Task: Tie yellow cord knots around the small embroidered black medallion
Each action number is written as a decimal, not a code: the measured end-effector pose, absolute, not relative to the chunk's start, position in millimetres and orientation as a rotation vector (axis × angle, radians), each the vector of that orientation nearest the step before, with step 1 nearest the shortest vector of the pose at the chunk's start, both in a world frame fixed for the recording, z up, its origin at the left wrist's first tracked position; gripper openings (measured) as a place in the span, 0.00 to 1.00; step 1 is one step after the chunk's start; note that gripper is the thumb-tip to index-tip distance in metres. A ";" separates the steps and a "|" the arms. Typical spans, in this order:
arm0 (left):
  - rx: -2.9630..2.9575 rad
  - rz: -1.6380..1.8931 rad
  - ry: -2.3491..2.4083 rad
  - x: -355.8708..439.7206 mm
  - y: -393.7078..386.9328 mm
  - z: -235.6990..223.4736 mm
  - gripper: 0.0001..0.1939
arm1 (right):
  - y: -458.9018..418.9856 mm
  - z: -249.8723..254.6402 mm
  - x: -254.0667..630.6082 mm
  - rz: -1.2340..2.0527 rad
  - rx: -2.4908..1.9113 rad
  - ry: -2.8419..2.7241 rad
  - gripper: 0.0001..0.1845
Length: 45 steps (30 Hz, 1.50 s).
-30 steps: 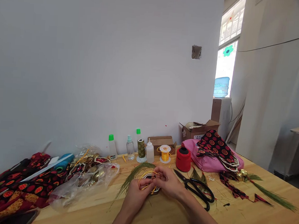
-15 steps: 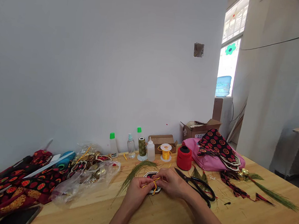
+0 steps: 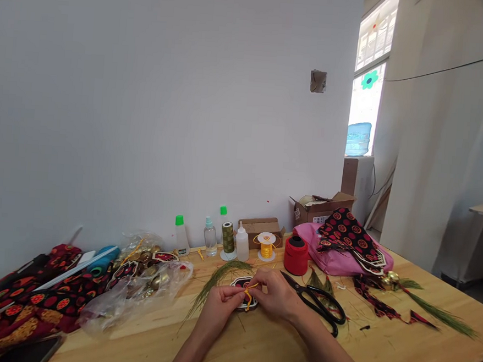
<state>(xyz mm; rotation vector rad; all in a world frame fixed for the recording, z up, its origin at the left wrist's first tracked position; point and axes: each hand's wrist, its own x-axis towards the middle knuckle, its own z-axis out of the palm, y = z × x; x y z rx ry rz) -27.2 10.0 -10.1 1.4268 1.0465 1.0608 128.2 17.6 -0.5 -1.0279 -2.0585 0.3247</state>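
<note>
Between my hands runs a yellow cord (image 3: 248, 296), its middle gathered in what looks like a knot or loop. My left hand (image 3: 221, 307) pinches the cord from the left side. From the right, my right hand (image 3: 275, 295) pinches it too, fingertips close to the left ones. Just beneath lies a dark ornament with a pale scalloped border (image 3: 239, 282), partly covered by my fingers. A green tassel (image 3: 213, 281) fans out behind and left of my left hand. Black-handled scissors (image 3: 319, 302) rest on the table beside my right forearm.
Along the wall stand glue bottles (image 3: 242, 244), a yellow cord spool (image 3: 266, 249) and a red thread cone (image 3: 296, 256). Patterned cloth (image 3: 51, 300) and a plastic bag of bells (image 3: 147, 284) lie left. A pink bundle (image 3: 322, 258) and another tassel (image 3: 443, 313) lie right.
The wide yellow loop seen at first has shrunk to a small knot-like gather between my fingertips. My hands have stayed close together above the ornament, showing more of it now.
</note>
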 end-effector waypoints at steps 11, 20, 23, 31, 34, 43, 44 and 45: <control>1.498 1.015 0.973 -30.0 12.3 -10.8 0.14 | 16.7 4.4 126.9 0.302 -0.987 -2.095 0.08; 1.487 1.069 1.060 -28.5 10.1 -6.9 0.10 | 13.7 6.1 128.9 0.110 -0.831 -2.205 0.09; 1.477 1.133 1.085 -29.1 8.4 -6.1 0.09 | 12.1 8.8 127.4 0.186 -0.845 -2.162 0.08; 1.326 1.167 1.001 -28.8 2.7 0.1 0.08 | 12.5 5.9 122.9 0.400 -0.997 -2.051 0.07; 1.323 1.143 0.971 -29.5 5.2 -2.6 0.09 | 12.3 5.9 121.9 0.410 -1.035 -2.048 0.08; 1.567 1.042 0.984 -26.7 5.5 -6.1 0.11 | 13.2 1.1 121.7 0.355 -0.939 -2.054 0.05; 1.582 1.027 0.995 -26.5 4.6 -5.5 0.11 | 13.4 0.5 121.5 0.354 -0.922 -2.051 0.05; 1.591 1.016 1.003 -26.4 4.1 -5.1 0.11 | 13.7 0.3 121.6 0.360 -0.915 -2.042 0.05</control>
